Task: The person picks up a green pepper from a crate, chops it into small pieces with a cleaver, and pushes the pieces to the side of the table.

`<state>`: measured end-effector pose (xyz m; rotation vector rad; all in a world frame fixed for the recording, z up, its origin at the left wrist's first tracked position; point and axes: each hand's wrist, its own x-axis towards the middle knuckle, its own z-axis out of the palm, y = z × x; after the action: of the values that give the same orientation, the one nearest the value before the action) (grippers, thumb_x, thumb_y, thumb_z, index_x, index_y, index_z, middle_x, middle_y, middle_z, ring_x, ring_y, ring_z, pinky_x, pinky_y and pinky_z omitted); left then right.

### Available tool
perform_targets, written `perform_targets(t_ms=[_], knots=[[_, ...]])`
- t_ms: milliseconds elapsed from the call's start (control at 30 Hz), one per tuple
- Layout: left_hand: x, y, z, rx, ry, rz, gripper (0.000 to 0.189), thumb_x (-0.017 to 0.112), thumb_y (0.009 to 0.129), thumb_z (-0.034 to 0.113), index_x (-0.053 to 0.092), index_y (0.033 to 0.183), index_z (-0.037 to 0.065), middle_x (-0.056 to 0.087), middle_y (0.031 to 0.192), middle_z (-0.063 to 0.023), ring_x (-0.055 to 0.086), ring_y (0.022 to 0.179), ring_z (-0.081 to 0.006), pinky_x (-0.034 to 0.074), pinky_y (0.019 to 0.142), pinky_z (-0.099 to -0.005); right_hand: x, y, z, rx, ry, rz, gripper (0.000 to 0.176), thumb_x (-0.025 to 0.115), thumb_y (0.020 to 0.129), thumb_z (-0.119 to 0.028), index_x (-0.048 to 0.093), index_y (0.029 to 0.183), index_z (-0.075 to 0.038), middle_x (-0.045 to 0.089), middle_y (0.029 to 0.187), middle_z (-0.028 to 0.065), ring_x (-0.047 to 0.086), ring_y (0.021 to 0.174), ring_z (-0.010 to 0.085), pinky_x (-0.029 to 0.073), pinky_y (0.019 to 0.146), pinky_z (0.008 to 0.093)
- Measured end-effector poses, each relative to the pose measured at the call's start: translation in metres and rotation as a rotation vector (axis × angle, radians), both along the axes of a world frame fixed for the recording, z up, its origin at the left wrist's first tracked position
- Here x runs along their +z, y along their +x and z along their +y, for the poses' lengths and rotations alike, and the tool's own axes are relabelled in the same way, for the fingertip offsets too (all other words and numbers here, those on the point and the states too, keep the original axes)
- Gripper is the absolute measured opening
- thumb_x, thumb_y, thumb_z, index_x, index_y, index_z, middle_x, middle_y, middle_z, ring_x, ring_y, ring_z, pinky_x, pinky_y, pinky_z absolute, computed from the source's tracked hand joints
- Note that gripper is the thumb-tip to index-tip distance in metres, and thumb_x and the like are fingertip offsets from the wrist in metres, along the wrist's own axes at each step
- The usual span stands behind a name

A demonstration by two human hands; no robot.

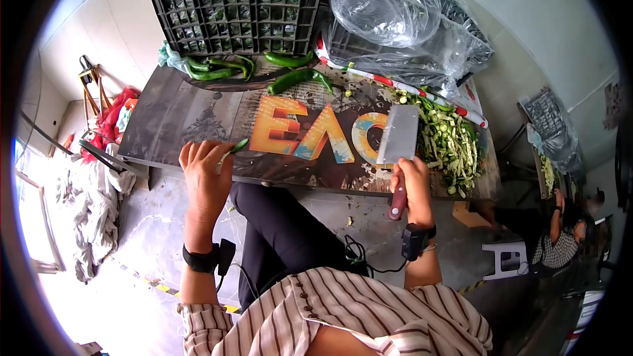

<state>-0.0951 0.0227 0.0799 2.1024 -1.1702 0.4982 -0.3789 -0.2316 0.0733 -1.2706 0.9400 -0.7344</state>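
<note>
My left hand (208, 175) is over the table's front edge at the left, its fingers closed on a small green pepper piece (240, 146). In my right hand (414, 188) is a cleaver (399, 133), gripped by its brown wooden handle, with the broad blade pointing away from me over the printed letters on the table. Just right of the blade lies a heap of sliced green peppers (451, 145). Whole green peppers (290, 80) rest farther back, below the black crate.
A black plastic crate (241, 13) stands at the table's back left. Clear plastic bags (389, 10) cover another crate at the back right. A person (560, 240) sits at the far right near a white stool (506, 260). Cloths (99, 211) lie on the floor at left.
</note>
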Motion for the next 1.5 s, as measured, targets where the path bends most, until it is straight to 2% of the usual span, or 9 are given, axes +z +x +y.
perform_targets(t_ms=[100,300,433,700,967,1233,1433,1467,1500], knots=[[-0.004,-0.005,-0.011,-0.020,0.032,0.008,0.016,0.067,0.078,0.006,0.070,0.094,0.010,0.064,0.092,-0.0032,0.058,0.094,-0.0245,0.032,0.105,-0.0451,0.006,-0.008,0.007,-0.089,-0.009,-0.005,0.014,0.052,0.095,-0.014,0.052,0.087,-0.003,0.053,0.073,0.0041,0.054,0.049,0.0133,0.045,0.041,0.0279],[-0.023,-0.009,-0.030,-0.062,0.073,-0.021,0.016,0.067,0.079,0.008,0.071,0.094,0.011,0.064,0.092,-0.0023,0.058,0.094,-0.0238,0.031,0.105,-0.0468,-0.003,-0.029,0.023,0.057,0.136,-0.194,0.016,0.058,0.096,-0.017,0.052,0.091,-0.003,0.056,0.077,0.0049,0.053,0.053,0.0131,0.044,0.047,0.0302],[-0.032,-0.011,-0.032,-0.075,0.115,-0.017,0.015,0.068,0.078,0.007,0.070,0.092,0.011,0.063,0.089,-0.0023,0.058,0.093,-0.0232,0.031,0.105,-0.0470,0.005,-0.055,0.028,-0.064,0.201,-0.198,0.018,0.056,0.098,-0.021,0.050,0.091,-0.006,0.056,0.077,0.0037,0.051,0.051,0.0116,0.041,0.045,0.0290],[-0.033,-0.013,-0.035,-0.041,0.106,0.008,0.014,0.067,0.080,0.008,0.071,0.093,0.009,0.061,0.084,-0.0035,0.058,0.089,-0.0233,0.032,0.104,-0.0440,-0.051,-0.124,0.046,-0.083,0.341,-0.145,0.022,0.052,0.101,-0.027,0.048,0.088,-0.010,0.053,0.072,0.0011,0.046,0.046,0.0093,0.040,0.043,0.0269],[-0.032,-0.015,-0.036,-0.027,0.101,0.006,0.014,0.065,0.082,0.009,0.071,0.095,0.008,0.058,0.083,-0.0051,0.057,0.087,-0.0244,0.032,0.103,-0.0435,-0.080,-0.179,0.078,-0.068,0.302,0.025,0.022,0.055,0.100,-0.028,0.050,0.089,-0.009,0.052,0.066,0.0007,0.047,0.046,0.0099,0.040,0.043,0.0267],[-0.029,-0.017,-0.035,-0.027,0.099,0.016,0.013,0.064,0.084,0.008,0.070,0.095,0.008,0.057,0.083,-0.0066,0.057,0.087,-0.0253,0.032,0.103,-0.0432,-0.031,-0.193,0.093,-0.249,0.267,0.076,0.018,0.059,0.097,-0.025,0.054,0.092,-0.008,0.049,0.061,0.0010,0.047,0.043,0.0115,0.040,0.042,0.0275],[-0.031,-0.016,-0.035,-0.032,0.098,0.015,0.014,0.064,0.083,0.009,0.070,0.095,0.007,0.058,0.084,-0.0065,0.057,0.088,-0.0251,0.033,0.101,-0.0421,0.047,-0.145,0.075,-0.066,-0.021,-0.154,0.033,0.057,0.094,-0.019,0.045,0.120,-0.002,0.054,0.087,0.0081,0.050,0.058,0.0115,0.044,0.054,0.0272],[-0.033,-0.017,-0.035,-0.032,0.084,0.014,0.013,0.064,0.083,0.009,0.070,0.095,0.007,0.058,0.084,-0.0064,0.057,0.088,-0.0253,0.033,0.101,-0.0417,0.054,-0.141,0.074,-0.056,0.007,-0.189,0.046,0.059,0.092,-0.012,0.043,0.133,0.001,0.054,0.085,0.0071,0.050,0.060,0.0113,0.046,0.058,0.0270],[-0.034,-0.017,-0.035,-0.030,0.070,0.014,0.013,0.065,0.083,0.009,0.070,0.094,0.007,0.058,0.083,-0.0064,0.056,0.087,-0.0255,0.034,0.100,-0.0413,0.053,-0.139,0.073,-0.051,0.005,-0.186,0.046,0.059,0.092,-0.012,0.043,0.133,0.001,0.054,0.085,0.0071,0.050,0.060,0.0113,0.046,0.058,0.0270]])
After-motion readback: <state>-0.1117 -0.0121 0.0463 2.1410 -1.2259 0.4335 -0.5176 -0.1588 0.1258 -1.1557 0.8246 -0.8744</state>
